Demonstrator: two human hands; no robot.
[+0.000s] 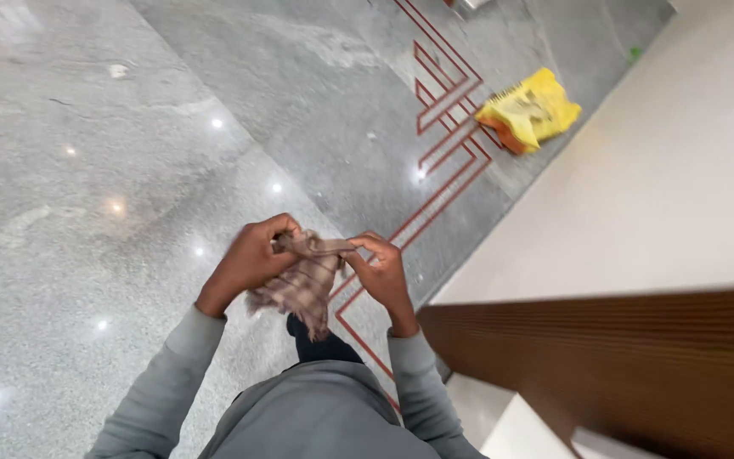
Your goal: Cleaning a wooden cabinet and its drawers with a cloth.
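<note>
**Both hands bunched a checked cloth above a polished stone floor**

Here, looking down through the head camera, I saw my left hand (252,259) and my right hand (381,274) closed on a small cloth (303,285), each pinching its upper edge from its own side. The cloth sat just below the middle of the view, held in the air in front of my chest. It was a soft, crumpled piece in pale brown and cream checks, bunched into folds at the top where the fingers gripped it, with its loose lower part hanging down between the wrists toward 6 o'clock. Its bottom edge looked ragged or fringed; I could not tell which. Both arms wore grey sleeves (172,374). Beneath them lay a glossy grey stone floor (87,170) with red inlaid lines (443,93) running toward 1 o'clock. A yellow and orange bag (530,110) lay on the floor at about 1 o'clock, well apart from the hands. At 4 o'clock stood a dark wooden panel (605,357).
</note>
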